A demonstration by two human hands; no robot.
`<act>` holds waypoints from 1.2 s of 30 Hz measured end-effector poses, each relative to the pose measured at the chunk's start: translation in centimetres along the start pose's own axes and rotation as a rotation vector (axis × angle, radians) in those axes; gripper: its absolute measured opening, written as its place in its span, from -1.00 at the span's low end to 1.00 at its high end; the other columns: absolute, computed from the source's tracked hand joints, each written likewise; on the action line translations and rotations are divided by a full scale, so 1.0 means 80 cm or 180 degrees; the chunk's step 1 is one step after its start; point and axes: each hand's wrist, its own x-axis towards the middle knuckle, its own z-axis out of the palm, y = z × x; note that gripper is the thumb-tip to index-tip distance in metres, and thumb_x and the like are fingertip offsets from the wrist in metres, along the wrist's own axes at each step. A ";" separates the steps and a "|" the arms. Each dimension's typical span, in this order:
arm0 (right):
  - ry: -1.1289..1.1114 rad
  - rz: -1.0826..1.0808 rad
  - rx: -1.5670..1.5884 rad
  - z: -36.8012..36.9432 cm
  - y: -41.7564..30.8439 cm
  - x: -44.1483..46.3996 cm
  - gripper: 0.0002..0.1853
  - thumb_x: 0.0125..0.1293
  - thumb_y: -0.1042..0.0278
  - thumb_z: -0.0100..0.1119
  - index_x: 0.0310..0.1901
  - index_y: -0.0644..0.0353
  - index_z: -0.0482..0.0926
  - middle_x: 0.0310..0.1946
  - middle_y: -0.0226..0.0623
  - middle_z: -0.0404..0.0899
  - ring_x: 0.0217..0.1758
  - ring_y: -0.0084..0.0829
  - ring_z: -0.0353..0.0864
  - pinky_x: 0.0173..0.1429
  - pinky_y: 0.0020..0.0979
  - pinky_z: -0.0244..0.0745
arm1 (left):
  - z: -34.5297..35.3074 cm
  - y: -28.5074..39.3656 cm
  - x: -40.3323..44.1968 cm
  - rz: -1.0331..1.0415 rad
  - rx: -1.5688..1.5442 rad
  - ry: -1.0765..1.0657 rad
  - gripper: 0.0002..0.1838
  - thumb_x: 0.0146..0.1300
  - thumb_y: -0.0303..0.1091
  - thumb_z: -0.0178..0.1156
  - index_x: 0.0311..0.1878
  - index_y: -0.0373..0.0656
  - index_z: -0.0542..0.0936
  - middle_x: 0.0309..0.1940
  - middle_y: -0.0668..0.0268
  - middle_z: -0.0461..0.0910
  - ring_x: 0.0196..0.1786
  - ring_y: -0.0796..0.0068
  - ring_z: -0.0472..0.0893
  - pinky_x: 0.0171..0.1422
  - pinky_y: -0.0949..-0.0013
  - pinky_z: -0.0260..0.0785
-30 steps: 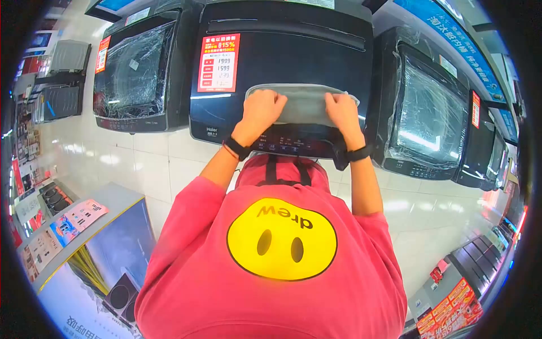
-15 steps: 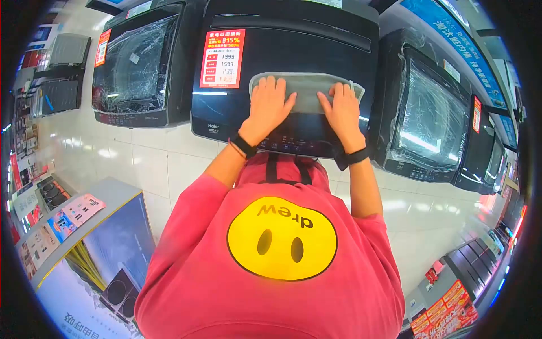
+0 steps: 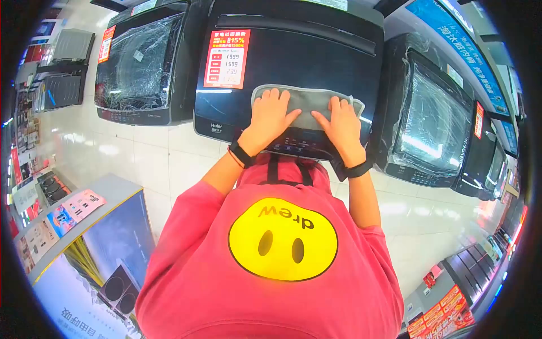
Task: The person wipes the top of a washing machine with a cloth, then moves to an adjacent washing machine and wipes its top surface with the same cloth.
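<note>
A grey cloth (image 3: 310,101) lies spread on the dark glossy lid of a top-loading washing machine (image 3: 293,56). Flat on the cloth's left part rests my left hand (image 3: 270,116), its fingers pointing away from me and its thumb stretched inward. My right hand (image 3: 342,124) presses on the right part in the same way, fingers extended and thumb toward the left. Both hands are open and touch the cloth from above. Just in front of them is the machine's control panel (image 3: 293,144). A red and white price sign (image 3: 227,59) stands on the lid's left side.
Washing machines with plastic film stand at left (image 3: 138,62) and right (image 3: 432,118). A display counter (image 3: 113,192) is at lower left, and red promotional signs (image 3: 446,311) are at lower right. Pale floor tiles (image 3: 152,147) surround me.
Both hands and the cloth have slid toward me across the lid, nearer the control panel. The view has shifted slightly.
</note>
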 end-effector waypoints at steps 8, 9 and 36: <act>0.0438 -0.0302 0.0247 0.017 0.020 0.046 -0.46 0.39 -0.19 0.57 -0.08 0.17 0.58 -0.19 -0.11 0.59 -0.06 0.04 0.68 -0.06 0.01 0.63 | 0.021 -0.012 0.038 -0.0197 -0.0173 -0.0165 -0.37 0.43 0.21 0.46 0.00 -0.31 0.67 -0.08 -0.11 0.72 0.05 -0.23 0.73 0.12 -0.16 0.60; 0.0419 -0.0298 0.0250 0.017 0.022 0.056 -0.45 0.39 -0.20 0.57 -0.08 0.16 0.59 -0.19 -0.12 0.60 -0.06 0.03 0.68 -0.06 0.01 0.63 | 0.022 -0.016 0.049 -0.0190 -0.0136 -0.0170 -0.36 0.44 0.22 0.45 0.01 -0.32 0.68 -0.07 -0.12 0.72 0.06 -0.24 0.74 0.14 -0.16 0.60; 0.0179 -0.0043 0.0285 0.021 0.023 0.061 -0.44 0.37 -0.24 0.56 -0.05 0.14 0.61 -0.10 -0.08 0.62 -0.01 0.05 0.72 -0.03 0.02 0.69 | 0.016 -0.018 0.063 -0.0289 -0.0135 -0.0518 -0.33 0.41 0.22 0.49 0.09 -0.33 0.67 0.00 -0.18 0.70 0.13 -0.28 0.72 0.19 -0.19 0.61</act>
